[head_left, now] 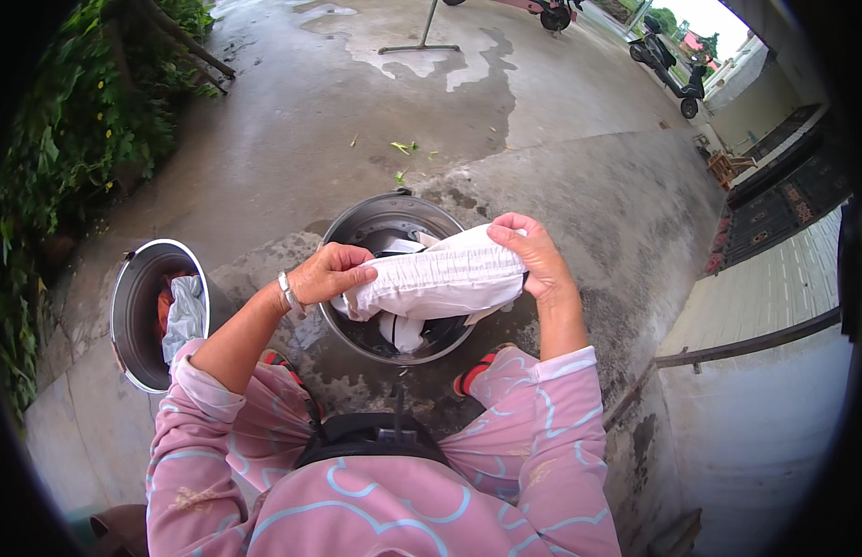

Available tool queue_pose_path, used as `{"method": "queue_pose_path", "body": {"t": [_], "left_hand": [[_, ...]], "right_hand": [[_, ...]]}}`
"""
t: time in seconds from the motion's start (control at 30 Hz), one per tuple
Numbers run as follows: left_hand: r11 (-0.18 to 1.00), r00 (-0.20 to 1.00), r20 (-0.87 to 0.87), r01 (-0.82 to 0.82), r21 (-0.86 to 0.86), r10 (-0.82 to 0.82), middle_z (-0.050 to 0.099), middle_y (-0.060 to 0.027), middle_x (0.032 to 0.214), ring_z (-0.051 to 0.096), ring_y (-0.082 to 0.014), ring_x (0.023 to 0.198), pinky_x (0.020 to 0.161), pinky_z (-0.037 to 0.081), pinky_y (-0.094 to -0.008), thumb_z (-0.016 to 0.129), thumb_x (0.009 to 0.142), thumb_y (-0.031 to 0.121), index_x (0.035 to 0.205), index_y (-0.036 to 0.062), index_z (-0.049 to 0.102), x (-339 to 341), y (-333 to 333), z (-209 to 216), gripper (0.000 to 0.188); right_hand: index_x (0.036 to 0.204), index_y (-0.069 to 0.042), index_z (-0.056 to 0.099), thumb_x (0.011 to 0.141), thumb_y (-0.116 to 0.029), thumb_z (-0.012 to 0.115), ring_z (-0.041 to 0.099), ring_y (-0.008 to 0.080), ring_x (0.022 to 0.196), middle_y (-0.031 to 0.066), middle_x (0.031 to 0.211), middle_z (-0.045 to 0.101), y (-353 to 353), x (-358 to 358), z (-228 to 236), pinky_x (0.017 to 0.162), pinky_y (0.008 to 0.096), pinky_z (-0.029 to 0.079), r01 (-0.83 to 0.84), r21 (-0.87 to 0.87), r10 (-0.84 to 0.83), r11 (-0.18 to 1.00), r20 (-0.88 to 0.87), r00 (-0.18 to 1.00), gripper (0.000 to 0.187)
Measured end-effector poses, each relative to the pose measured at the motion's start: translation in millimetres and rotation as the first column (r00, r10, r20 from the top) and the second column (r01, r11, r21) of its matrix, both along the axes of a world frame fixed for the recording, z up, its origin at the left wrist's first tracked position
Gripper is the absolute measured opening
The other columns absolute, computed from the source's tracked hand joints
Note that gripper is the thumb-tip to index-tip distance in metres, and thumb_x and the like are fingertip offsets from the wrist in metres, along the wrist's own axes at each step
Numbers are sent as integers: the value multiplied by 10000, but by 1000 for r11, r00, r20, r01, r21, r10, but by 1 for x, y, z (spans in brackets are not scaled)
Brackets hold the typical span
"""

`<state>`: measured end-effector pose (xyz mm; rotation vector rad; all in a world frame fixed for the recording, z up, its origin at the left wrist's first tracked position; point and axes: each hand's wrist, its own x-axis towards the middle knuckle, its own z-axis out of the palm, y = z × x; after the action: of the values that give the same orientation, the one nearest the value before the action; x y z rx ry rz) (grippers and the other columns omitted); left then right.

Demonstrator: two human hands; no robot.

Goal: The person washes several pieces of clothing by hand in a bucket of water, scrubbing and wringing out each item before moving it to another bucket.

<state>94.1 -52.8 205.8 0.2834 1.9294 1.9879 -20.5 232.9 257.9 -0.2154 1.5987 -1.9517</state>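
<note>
A white garment with faint stripes is stretched and twisted between my two hands above a round metal basin that stands on wet concrete. My left hand, a bracelet on its wrist, grips the garment's left end. My right hand grips its right end, slightly higher. Part of the cloth hangs down into the basin, where more white fabric lies. My pink-patterned sleeves and knees fill the lower part of the view.
A metal bucket holding pale blue and orange cloth stands to my left. Green plants line the left edge. A low wall with a metal rail runs on the right. Scooters and a stand's metal foot are far ahead.
</note>
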Motion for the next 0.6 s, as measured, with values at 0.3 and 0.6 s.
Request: {"method": "queue_pose_path", "body": {"t": [0.3, 0.6], "left_hand": [[1000, 1000, -13, -23, -8, 23, 607, 36, 777, 508, -13, 692, 607, 435, -195, 569, 880, 173, 948, -6, 630, 5, 15, 13, 200], [999, 999, 6, 36, -1, -36, 608, 32, 778, 521, -29, 715, 636, 446, -203, 598, 861, 171, 921, -12, 632, 5, 17, 8, 196]], "right_hand": [[873, -29, 629, 716, -173, 733, 573, 93, 749, 37, 814, 625, -22, 16, -3, 681, 237, 459, -136, 171, 166, 976, -174, 971, 236], [795, 19, 618, 715, -165, 704, 539, 106, 766, 51, 802, 599, -51, 41, -16, 692, 257, 421, -295, 511, 536, 807, -425, 730, 218]]}}
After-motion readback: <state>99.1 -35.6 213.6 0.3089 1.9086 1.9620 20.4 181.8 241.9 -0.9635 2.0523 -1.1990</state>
